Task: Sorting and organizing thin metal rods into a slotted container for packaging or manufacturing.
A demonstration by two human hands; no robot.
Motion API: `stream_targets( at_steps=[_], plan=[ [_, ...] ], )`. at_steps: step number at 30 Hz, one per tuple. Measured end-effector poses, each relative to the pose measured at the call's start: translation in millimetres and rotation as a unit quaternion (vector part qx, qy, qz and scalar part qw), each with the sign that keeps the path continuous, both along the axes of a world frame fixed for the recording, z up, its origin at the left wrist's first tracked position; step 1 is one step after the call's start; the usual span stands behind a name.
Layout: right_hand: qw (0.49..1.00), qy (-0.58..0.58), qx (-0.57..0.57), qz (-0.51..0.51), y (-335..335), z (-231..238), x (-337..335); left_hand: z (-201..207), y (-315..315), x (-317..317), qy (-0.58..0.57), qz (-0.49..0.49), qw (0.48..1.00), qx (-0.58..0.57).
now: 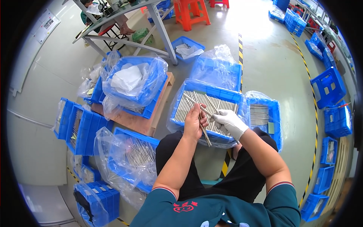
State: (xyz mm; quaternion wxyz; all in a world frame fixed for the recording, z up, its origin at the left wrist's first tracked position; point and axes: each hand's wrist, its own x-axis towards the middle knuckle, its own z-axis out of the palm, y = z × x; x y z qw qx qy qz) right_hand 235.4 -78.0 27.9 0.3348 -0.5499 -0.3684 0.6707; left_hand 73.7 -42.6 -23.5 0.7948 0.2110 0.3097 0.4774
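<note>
My bare left hand (194,123) is closed around several thin metal rods (206,137), which fan out above and below the fist. Beside it, my right hand (229,123), in a white glove, is closed on a metal rod (211,103) that slants up to the left. Some rods cross between the two hands. Both hands are above a blue crate (217,90) lined with clear plastic, where many similar rods (181,109) lie side by side in rows. My hands hide part of the crate's near side.
A smaller blue crate of rods (259,113) stands to the right, a bagged crate (215,72) behind. At left are a plastic-covered crate of rods (141,153) and stacked crates on a wooden pallet (153,125). A metal-legged table (162,34) and red stool (191,15) stand farther off; a person sits there.
</note>
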Motion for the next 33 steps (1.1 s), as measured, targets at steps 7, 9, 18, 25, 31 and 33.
stream_targets(
  at_steps=[7,9,18,25,31,33],
  plan=[
    [0.997,0.006,0.029,-0.067,0.4,-0.8,-15.9,4.4,-11.5,10.5,0.047,-0.019,0.998,0.035],
    [0.997,0.021,0.013,-0.072,-0.4,-5.2,-15.0,4.6,-11.3,10.8,0.061,-0.016,0.997,0.043],
    [0.99,0.104,-0.034,-0.09,2.8,-9.5,-16.2,-3.0,-19.3,20.9,0.068,0.0,0.997,0.043],
    [0.997,-0.018,0.053,-0.061,23.6,-3.5,17.4,1.0,-14.3,9.6,0.148,-0.126,0.979,0.063],
    [0.944,-0.275,0.182,-0.004,32.1,-12.1,13.5,8.5,-27.5,21.5,0.205,-0.229,0.95,0.052],
    [0.927,-0.294,0.215,-0.09,43.6,-27.4,19.9,7.7,-31.7,24.1,0.203,-0.258,0.943,0.053]
  ],
)
